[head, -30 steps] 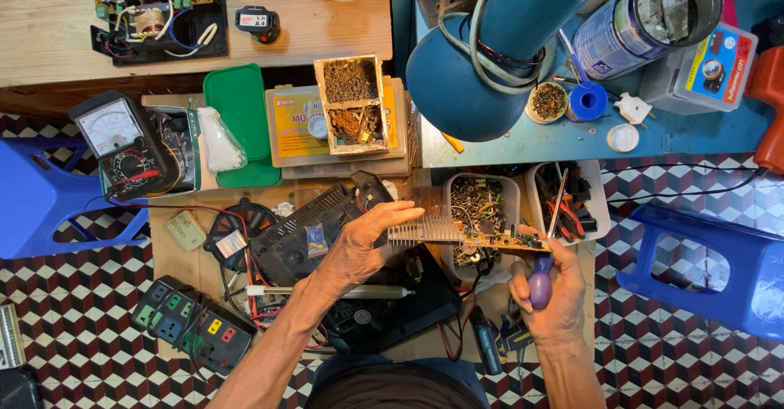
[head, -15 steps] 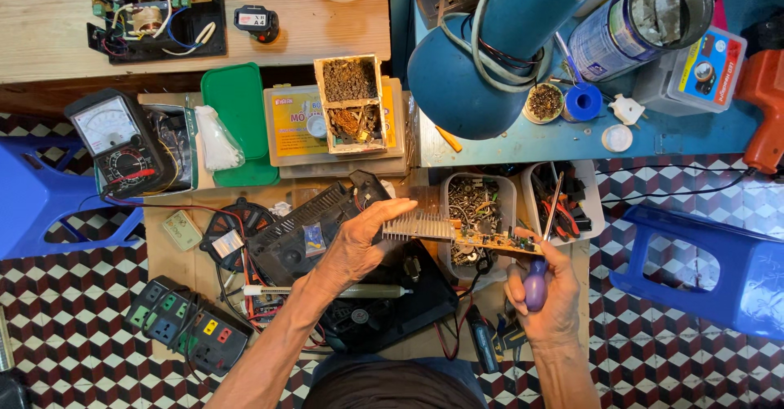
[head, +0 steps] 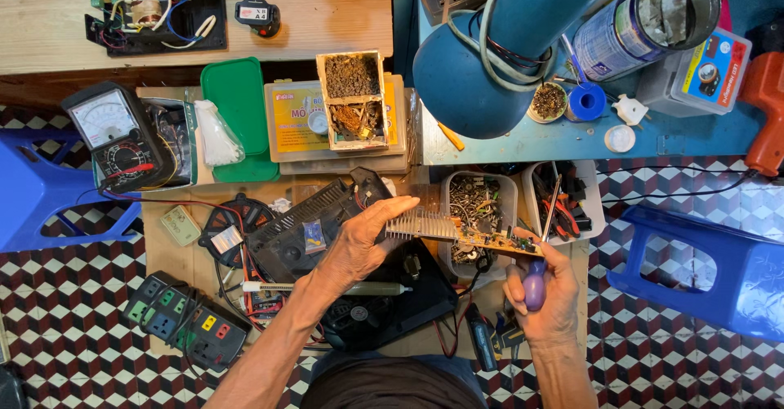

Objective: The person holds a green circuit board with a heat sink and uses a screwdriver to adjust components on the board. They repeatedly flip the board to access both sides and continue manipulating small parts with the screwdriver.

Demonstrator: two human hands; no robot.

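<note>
Left hand [head: 359, 246] clamps a circuit board [head: 469, 236] (long axis left-right, tilted slightly); right hand [head: 545, 295] grips a purple-handled screwdriver [head: 536, 278] pointing up.

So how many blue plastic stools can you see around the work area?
2. One blue plastic stool stands at the left edge beside the analogue meter; the other blue plastic stool stands at the right, below the blue bench. More may lie outside the view.
</note>
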